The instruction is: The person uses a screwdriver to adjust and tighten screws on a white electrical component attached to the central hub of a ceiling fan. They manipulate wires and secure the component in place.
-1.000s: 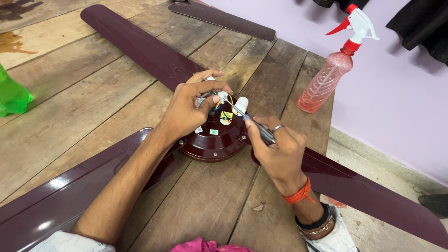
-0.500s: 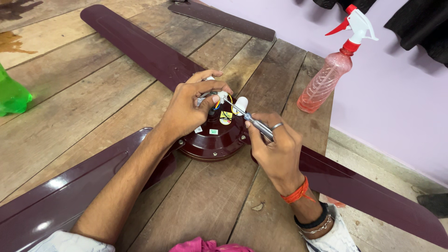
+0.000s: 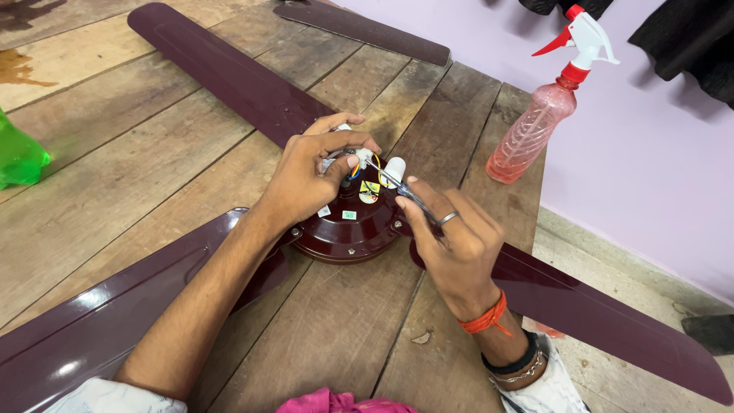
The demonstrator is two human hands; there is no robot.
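Pinching the small white wire connector with my left hand atop the maroon fan motor hub on the wooden surface; my right hand grips a thin steel screwdriver; wires seem fragile, hub heavy.

Left hand covers the small white connector and much of the coloured wire bundle; grip unclear. Thin metal screwdriver's handle buried inside right hand. Translucent green plastic object cut by left edge. Long maroon fan blade runs off bottom-left. Labels on the maroon fan motor housing too small to read.
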